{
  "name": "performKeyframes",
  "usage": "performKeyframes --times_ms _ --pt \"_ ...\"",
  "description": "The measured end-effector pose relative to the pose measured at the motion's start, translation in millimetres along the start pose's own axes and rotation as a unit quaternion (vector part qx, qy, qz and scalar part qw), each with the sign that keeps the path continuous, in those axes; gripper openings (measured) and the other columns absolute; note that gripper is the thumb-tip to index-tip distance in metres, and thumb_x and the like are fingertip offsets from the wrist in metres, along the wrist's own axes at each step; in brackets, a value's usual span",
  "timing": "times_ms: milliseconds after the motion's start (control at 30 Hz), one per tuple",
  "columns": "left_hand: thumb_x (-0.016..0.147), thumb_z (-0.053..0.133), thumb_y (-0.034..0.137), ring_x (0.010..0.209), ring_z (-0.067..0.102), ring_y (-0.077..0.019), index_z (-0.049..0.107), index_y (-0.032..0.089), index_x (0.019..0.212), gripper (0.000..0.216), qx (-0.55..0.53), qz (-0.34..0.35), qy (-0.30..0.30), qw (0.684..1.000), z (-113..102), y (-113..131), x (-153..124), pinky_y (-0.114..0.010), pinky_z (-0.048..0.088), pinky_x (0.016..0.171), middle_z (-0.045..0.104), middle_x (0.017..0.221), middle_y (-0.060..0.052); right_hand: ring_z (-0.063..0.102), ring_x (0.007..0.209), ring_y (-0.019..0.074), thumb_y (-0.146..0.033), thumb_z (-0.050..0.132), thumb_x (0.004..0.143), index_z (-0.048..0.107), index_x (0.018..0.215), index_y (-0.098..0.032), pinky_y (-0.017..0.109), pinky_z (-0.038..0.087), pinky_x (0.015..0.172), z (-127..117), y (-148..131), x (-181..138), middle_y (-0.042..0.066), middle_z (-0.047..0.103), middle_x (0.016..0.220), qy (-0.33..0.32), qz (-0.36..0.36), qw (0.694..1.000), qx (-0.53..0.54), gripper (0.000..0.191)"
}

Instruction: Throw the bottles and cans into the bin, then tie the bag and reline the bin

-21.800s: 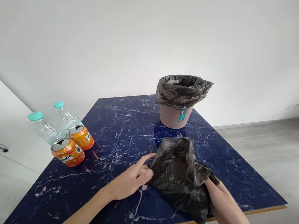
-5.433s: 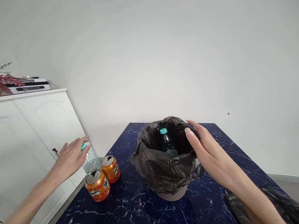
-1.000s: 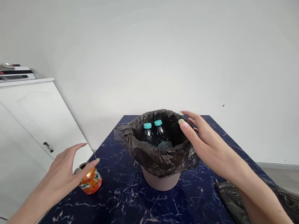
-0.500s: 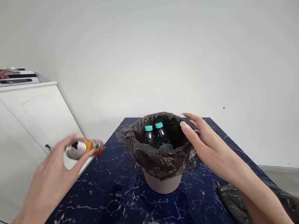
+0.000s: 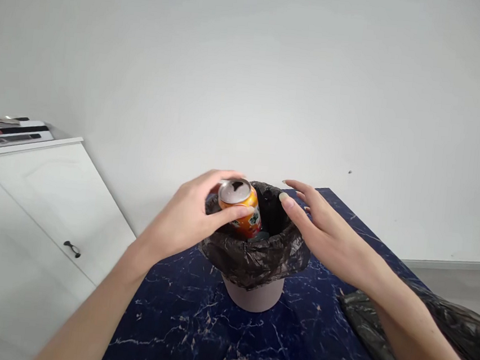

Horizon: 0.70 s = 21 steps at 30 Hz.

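Observation:
My left hand (image 5: 197, 210) is closed round an opened orange drink can (image 5: 248, 217), gripping it near its top. The can is upright with a slight tilt, over the mouth of a pale bin (image 5: 252, 295). A black plastic bag (image 5: 253, 263) lines the bin and folds down over its rim. My right hand (image 5: 318, 224) is at the bin's right rim, thumb and fingers apart; whether it touches the bag there I cannot tell. Most of what lies inside the bin is hidden behind the can and my left hand.
The bin stands on a dark blue marbled table (image 5: 208, 335). More black plastic (image 5: 378, 329) lies at the table's right side. To the left is a white cabinet (image 5: 34, 200) with dark handles and items on top. A pale wall (image 5: 249, 79) rises behind the table.
My left hand has carried the can from the left to over the bin. The teal-capped bottles seen inside before are now covered. My right hand stays by the rim.

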<state>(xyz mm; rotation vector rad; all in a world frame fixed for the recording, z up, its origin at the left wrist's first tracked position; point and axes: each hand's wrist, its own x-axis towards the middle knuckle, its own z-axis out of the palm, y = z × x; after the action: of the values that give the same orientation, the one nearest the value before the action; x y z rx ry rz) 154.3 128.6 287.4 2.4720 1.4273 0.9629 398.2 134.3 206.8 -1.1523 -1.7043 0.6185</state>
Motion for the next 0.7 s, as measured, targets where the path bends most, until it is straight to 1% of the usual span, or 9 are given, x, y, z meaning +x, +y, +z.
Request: performKeyframes --times_ms 133,200,267,300,367,433,533,600,700 --pt "0.092 0.078 0.065 0.128 0.071 -0.0320 0.073 0.034 0.137 0.055 0.024 -0.008 -0.122 0.992 17.5 -6.3 23.3 -0.046 0.058 0.104 0.074 0.143 -0.003 0.039 0.162 0.0343 -0.080 0.040 0.104 0.044 0.163 -0.030 0.060 0.037 0.131 -2.4 0.5 1.1 0.009 0.046 0.172 -0.004 0.018 1.000 0.002 0.078" --pt "0.091 0.078 0.066 0.129 0.070 -0.0347 0.071 0.033 0.140 0.059 0.034 -0.014 -0.154 0.987 25.5 -9.5 29.2 -0.047 0.058 0.103 0.074 0.144 -0.006 0.039 0.162 0.0335 -0.080 0.039 0.104 0.044 0.163 -0.030 0.059 0.037 0.131 -2.8 0.5 1.7 0.008 0.046 0.173 -0.002 0.020 1.000 0.003 0.077" --pt "0.091 0.078 0.067 0.132 0.070 -0.0359 0.065 0.033 0.148 0.068 0.021 -0.017 -0.164 0.986 31.4 -11.9 31.6 -0.048 0.058 0.104 0.071 0.149 -0.008 0.041 0.161 0.0344 -0.080 0.039 0.104 0.045 0.162 -0.030 0.059 0.039 0.130 -2.7 0.6 2.6 0.009 0.047 0.171 0.002 0.020 1.000 0.006 0.077" --pt "0.092 0.077 0.067 0.133 0.069 -0.0356 0.061 0.033 0.152 0.071 0.010 -0.017 -0.153 0.988 33.3 -13.1 31.7 -0.048 0.058 0.105 0.069 0.152 -0.008 0.043 0.160 0.0351 -0.080 0.040 0.103 0.046 0.162 -0.029 0.060 0.040 0.129 -2.6 0.8 3.2 0.010 0.049 0.170 0.006 0.020 1.000 0.008 0.078" --pt "0.097 0.073 0.065 0.137 0.068 -0.0328 0.058 0.033 0.154 0.067 -0.008 -0.011 -0.086 0.996 34.6 -16.4 29.9 -0.048 0.056 0.110 0.069 0.153 -0.008 0.046 0.157 0.0361 -0.080 0.041 0.103 0.048 0.160 -0.028 0.060 0.042 0.127 -2.8 2.6 5.1 0.011 0.052 0.168 0.016 0.015 1.000 0.012 0.077" --pt "0.103 0.067 0.057 0.139 0.066 -0.0286 0.063 0.031 0.147 0.051 -0.020 -0.003 0.019 1.000 33.4 -23.4 25.5 -0.046 0.052 0.117 0.071 0.149 -0.007 0.049 0.155 0.0361 -0.079 0.043 0.103 0.049 0.159 -0.027 0.060 0.042 0.126 -3.4 7.2 7.9 0.012 0.054 0.167 0.027 0.010 1.000 0.012 0.077" --pt "0.107 0.062 0.049 0.138 0.066 -0.0258 0.068 0.025 0.133 0.036 -0.056 -0.023 0.158 0.986 30.0 -43.6 14.0 -0.043 0.049 0.121 0.073 0.144 -0.009 0.053 0.151 0.0361 -0.079 0.045 0.103 0.054 0.154 -0.027 0.059 0.045 0.124 -5.1 21.4 14.3 0.012 0.057 0.164 0.040 0.021 0.999 0.020 0.074" --pt "0.107 0.058 0.055 0.143 0.063 -0.0267 0.065 0.025 0.133 0.040 -0.084 -0.086 0.189 0.975 27.8 -61.6 3.2 -0.045 0.046 0.124 0.069 0.150 -0.010 0.059 0.146 0.0366 -0.081 0.045 0.102 0.059 0.149 -0.027 0.058 0.048 0.120 -6.4 35.1 19.7 0.013 0.062 0.159 0.042 0.050 0.998 0.023 0.073" --pt "0.106 0.044 0.074 0.153 0.053 -0.0340 0.059 0.026 0.144 0.063 -0.095 -0.203 0.165 0.961 24.4 -88.0 -15.4 -0.053 0.040 0.128 0.059 0.162 -0.015 0.066 0.136 0.0375 -0.084 0.043 0.101 0.065 0.142 -0.027 0.055 0.055 0.113 -8.3 56.1 27.1 0.014 0.069 0.150 0.027 0.108 0.993 0.029 0.074"
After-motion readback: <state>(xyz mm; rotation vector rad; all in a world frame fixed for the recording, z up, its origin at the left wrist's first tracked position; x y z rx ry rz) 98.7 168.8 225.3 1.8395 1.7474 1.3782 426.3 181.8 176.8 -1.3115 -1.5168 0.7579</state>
